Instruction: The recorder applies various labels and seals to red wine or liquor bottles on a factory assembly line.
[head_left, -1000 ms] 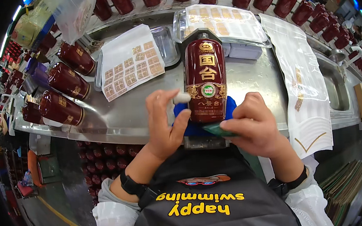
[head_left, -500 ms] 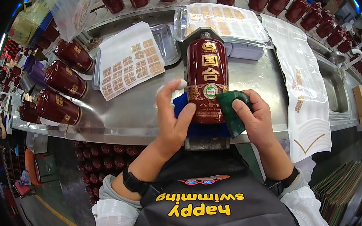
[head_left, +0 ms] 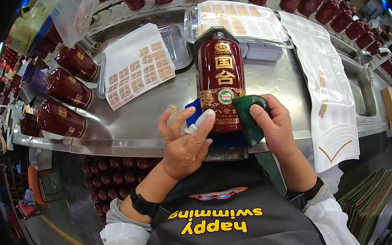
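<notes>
One dark red bottle (head_left: pixel 219 68), gold-lettered, with a round green-and-white emblem; laid on its back at the near edge of a metal bench (head_left: pixel 125 124), neck pointed away, its base set by a blue pad (head_left: pixel 193 111). One right hand (head_left: pixel 278 124), in which a flat dark green scraper (head_left: pixel 252 129) is gripped between thumb and fingers; the scraper is lapped over the bottle's lower right edge. One left hand (head_left: pixel 184 147), placed at the bottle's lower left; its fingers are parted and partly bent, the thumb is brought against a white-covered fingertip (head_left: pixel 202 118), and a small gold piece (head_left: pixel 173 109) is seen behind the fingers (whether it is held or merely stuck there cannot be told). Dark wristbands (head_left: pixel 145 202) are worn on both arms, over a black apron (head_left: pixel 202 188) printed in yellow. One label sheet (head_left: pixel 123 51), bearing rows of gold squares, spread across metal trays to the left. One second sheet (head_left: pixel 264 19), carrying gold pieces, placed on a tray beyond the bottle. One long white strip (head_left: pixel 334 114), draped over the bench's near edge at right. Further red bottles (head_left: pixel 68 90), grouped at left.
</notes>
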{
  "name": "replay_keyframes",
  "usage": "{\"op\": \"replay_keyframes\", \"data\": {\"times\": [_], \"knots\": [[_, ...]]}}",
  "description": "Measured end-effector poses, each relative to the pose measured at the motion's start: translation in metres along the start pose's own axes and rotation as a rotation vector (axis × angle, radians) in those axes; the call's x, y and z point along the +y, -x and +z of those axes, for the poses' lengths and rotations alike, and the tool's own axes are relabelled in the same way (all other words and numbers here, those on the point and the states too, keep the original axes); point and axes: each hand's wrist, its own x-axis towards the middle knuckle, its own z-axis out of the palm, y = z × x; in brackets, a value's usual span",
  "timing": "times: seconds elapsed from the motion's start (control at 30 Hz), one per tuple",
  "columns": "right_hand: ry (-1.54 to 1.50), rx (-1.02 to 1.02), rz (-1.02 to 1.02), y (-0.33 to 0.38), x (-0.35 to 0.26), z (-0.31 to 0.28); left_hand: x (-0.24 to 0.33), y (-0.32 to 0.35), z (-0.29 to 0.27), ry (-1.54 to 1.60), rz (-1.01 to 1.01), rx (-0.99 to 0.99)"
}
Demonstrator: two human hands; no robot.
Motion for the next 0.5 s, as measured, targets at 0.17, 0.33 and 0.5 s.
{"op": "replay_keyframes", "data": {"times": [0.17, 0.33, 0.5], "knots": [[0.610, 0.045, -0.677, -0.003, -0.020, -0.005, -0.004, 0.001, 0.005, 0.032, -0.128, 0.047], [0.660, -0.325, -0.775, -0.005, -0.043, -0.009, -0.008, -0.016, 0.001, -0.059, -0.153, 0.017], [0.673, -0.450, -0.760, -0.007, -0.050, -0.002, -0.008, -0.021, -0.001, -0.115, -0.064, 0.052]]}}
